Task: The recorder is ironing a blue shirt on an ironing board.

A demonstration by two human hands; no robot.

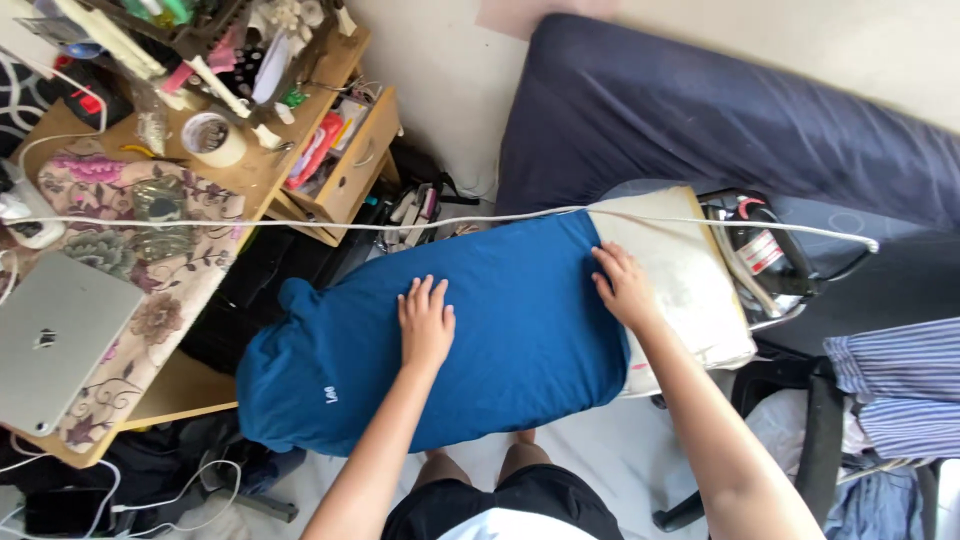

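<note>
Two hands [427, 325] [625, 285] on one blue shirt [520, 340]

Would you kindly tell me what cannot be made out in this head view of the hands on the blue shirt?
- Ironing board: mostly hidden under the blue shirt; its legs do not show.
- Iron: partly hidden by its rest, so its soleplate is not visible.
- Small white mark on the shirt: too small to read.
- Palms of the left hand and right hand: face down, hidden.
- Laptop: cut off by the left edge.
</note>
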